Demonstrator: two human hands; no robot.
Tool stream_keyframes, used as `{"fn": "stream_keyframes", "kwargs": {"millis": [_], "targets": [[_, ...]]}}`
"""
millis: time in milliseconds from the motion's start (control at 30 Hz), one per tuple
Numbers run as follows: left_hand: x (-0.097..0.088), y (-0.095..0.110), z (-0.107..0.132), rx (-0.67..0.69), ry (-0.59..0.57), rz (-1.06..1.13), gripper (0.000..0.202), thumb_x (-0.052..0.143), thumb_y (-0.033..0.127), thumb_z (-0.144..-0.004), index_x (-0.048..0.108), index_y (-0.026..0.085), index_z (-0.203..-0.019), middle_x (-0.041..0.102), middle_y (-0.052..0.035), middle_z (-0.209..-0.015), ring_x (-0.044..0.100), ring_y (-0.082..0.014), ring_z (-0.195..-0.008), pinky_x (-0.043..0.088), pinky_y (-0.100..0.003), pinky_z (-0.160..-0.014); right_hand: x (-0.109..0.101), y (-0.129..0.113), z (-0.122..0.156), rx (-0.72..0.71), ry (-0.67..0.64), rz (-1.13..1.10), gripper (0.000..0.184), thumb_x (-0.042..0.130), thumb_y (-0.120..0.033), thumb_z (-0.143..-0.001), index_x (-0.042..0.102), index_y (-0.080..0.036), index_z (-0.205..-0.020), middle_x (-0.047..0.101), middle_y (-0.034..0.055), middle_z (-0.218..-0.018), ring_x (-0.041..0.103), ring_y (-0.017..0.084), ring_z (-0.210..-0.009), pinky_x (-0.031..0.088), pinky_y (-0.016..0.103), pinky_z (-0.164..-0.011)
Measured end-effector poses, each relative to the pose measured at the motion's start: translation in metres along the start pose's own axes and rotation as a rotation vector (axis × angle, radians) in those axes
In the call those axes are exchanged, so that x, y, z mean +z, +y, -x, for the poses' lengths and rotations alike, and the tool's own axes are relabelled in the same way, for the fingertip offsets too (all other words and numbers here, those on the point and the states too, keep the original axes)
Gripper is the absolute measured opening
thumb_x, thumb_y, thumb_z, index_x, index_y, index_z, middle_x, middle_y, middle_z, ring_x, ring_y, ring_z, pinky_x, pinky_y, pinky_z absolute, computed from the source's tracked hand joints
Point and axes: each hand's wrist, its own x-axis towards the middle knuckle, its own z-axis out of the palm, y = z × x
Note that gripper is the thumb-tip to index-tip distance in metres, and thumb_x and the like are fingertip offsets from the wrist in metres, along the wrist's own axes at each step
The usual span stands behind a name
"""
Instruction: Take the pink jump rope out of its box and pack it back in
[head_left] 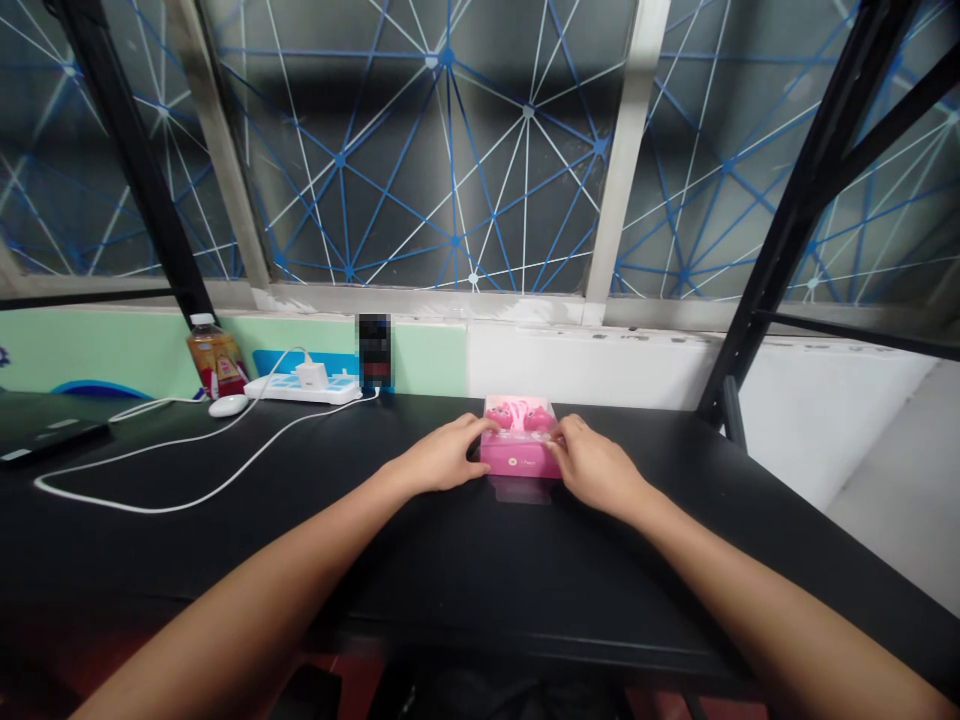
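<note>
A pink box (520, 462) with a clear top sits on the black table (480, 570), a little right of centre, and pink shapes show through its top. My left hand (442, 455) holds the box's left side, with the fingers reaching over its upper corner. My right hand (596, 468) grips the opposite side, its fingertips resting on the clear top. A faint transparent piece (519, 490) lies against the box's near edge.
Along the table's far edge stand a bottle of amber drink (216, 358), a white power strip (304, 389) with a charger, and a blurred dark object (373, 352). A white mouse (228, 405), a white cable (187, 480) and a black laptop (52, 430) lie left. A black shelf post (787, 220) rises right.
</note>
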Motion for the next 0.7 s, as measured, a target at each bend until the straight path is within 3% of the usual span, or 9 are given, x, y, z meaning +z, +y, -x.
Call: {"fn": "stream_keyframes", "kwargs": {"millis": [367,700], "targets": [[0.001,-0.001,0.000,-0.006,0.005,-0.007,0.052,0.065,0.033,-0.081,0.050,0.030,-0.130,0.054,-0.0057,-0.118,0.060,-0.0230,-0.101,0.047,-0.034,-0.089,0.019,0.013,-0.004,0.070,0.000,-0.393,0.024,0.048,-0.037,-0.088,0.047,-0.020,-0.104,0.056,0.0101,-0.108,0.059,0.022,-0.089,0.047,0.037,-0.081],[-0.001,0.001,0.000,-0.003,0.012,-0.020,0.051,0.066,0.032,-0.080,0.051,0.030,-0.129,0.056,-0.0046,-0.114,0.060,-0.0218,-0.096,0.047,-0.032,-0.086,0.018,0.008,-0.005,0.135,-0.001,-0.433,0.023,0.043,-0.044,-0.090,0.046,-0.023,-0.096,0.059,0.0059,-0.097,0.059,0.023,-0.084,0.045,0.037,-0.077]]}}
